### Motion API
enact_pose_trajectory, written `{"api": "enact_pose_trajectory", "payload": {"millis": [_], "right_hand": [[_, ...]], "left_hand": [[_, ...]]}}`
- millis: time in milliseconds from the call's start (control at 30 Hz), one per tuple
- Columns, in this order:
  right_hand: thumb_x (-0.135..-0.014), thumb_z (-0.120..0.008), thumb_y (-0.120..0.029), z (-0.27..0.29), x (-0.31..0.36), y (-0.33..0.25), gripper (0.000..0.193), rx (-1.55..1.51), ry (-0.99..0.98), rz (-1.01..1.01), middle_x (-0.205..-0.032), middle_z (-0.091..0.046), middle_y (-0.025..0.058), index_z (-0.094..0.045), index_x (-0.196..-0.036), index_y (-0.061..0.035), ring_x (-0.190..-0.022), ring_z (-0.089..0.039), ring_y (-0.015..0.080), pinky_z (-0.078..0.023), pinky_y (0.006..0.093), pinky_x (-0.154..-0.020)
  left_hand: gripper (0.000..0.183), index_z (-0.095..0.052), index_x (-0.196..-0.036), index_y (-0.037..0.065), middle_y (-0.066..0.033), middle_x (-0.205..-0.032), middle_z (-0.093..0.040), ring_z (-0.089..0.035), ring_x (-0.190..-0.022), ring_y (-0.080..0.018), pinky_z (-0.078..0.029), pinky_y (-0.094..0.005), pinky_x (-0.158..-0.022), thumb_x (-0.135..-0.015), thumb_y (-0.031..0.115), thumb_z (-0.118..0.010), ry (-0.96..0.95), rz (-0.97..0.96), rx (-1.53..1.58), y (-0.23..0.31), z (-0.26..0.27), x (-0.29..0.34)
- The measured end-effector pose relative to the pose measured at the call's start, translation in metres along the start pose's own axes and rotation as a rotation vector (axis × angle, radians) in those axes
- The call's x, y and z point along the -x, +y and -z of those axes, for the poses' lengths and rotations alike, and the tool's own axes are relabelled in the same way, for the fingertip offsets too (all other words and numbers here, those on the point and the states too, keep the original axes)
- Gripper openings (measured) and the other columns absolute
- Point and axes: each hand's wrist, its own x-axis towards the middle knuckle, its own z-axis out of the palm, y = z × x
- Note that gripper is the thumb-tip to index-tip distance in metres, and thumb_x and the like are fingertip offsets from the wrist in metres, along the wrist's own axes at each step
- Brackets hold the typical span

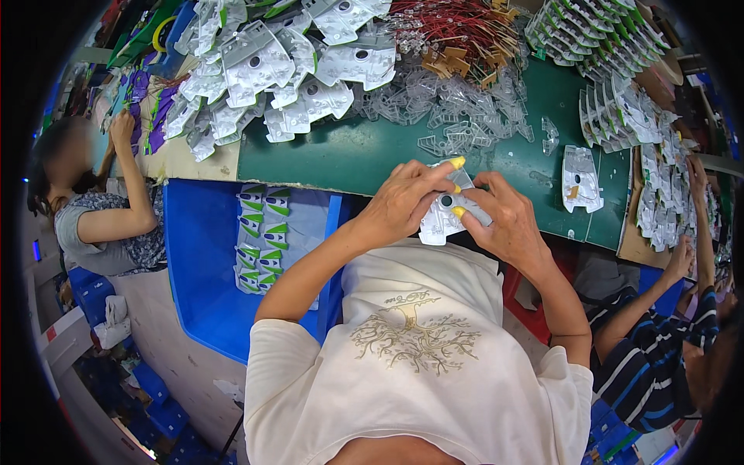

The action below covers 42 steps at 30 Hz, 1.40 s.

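A clear moulded plastic blister shell [443, 217] sits gripped between both hands at the near edge of the green counter [349, 155], the left hand [403, 203] and right hand [504, 221] each closed around it, yellow-capped fingertips [457, 163] pressing; heaped matching shells [271, 70] lie beyond.

Both hands' grip closed together, left [403, 203], right [504, 221].

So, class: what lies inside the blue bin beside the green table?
The blue bin holds rows of white packs with green and blue corners, lying flat. More of its floor is hidden behind the person's left arm, and whatever lies under the packs cannot be seen.
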Motion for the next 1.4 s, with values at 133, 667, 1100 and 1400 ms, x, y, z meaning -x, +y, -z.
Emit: {"api": "enact_pose_trajectory", "payload": {"millis": [133,667,1100,1400], "right_hand": [[-0.074,-0.063,0.000,0.006,0.003,-0.002,0.020,-0.126,0.066,0.002,-0.096,-0.059,0.0151,-0.064,-0.094,0.0027,-0.074,-0.063,0.0268,-0.051,0.0329,-0.064],[-0.070,-0.068,0.001,-0.039,0.037,-0.024,0.021,0.000,0.206,0.190,-0.085,-0.064,0.0092,-0.066,-0.091,-0.0005,-0.067,-0.063,0.0215,-0.049,0.0305,-0.054],[-0.067,-0.069,0.007,-0.028,0.052,-0.013,0.028,-0.190,0.412,-0.068,-0.086,-0.061,0.0069,-0.061,-0.091,-0.0028,-0.053,-0.053,0.0099,-0.042,0.0229,-0.045],[-0.060,-0.064,0.009,-0.019,0.058,0.005,0.029,0.077,0.424,0.189,-0.087,-0.059,0.0096,-0.064,-0.085,-0.0063,-0.069,-0.055,0.0198,-0.046,0.0305,-0.058]], "left_hand": [[0.065,-0.036,-0.136,0.007,-0.0048,-0.102,-0.066,-0.051,-0.088,-0.0264,-0.040,-0.0368,-0.082,-0.076,-0.008,-0.055,-0.199,-0.012,-0.076,0.002,0.008,-0.007],[0.066,-0.032,-0.140,0.006,-0.0053,-0.101,-0.065,-0.051,-0.089,-0.0268,-0.040,-0.0379,-0.086,-0.080,-0.006,-0.055,-0.202,0.027,-0.012,0.000,0.010,-0.007],[0.066,-0.030,-0.141,0.007,-0.0048,-0.104,-0.065,-0.048,-0.090,-0.0254,-0.037,-0.0368,-0.087,-0.080,-0.008,-0.049,-0.198,0.022,-0.002,-0.004,0.007,-0.003],[0.065,-0.031,-0.141,0.008,-0.0053,-0.104,-0.065,-0.048,-0.091,-0.0259,-0.037,-0.0368,-0.088,-0.080,-0.009,-0.049,-0.191,0.029,0.014,-0.003,0.006,-0.004]]}}
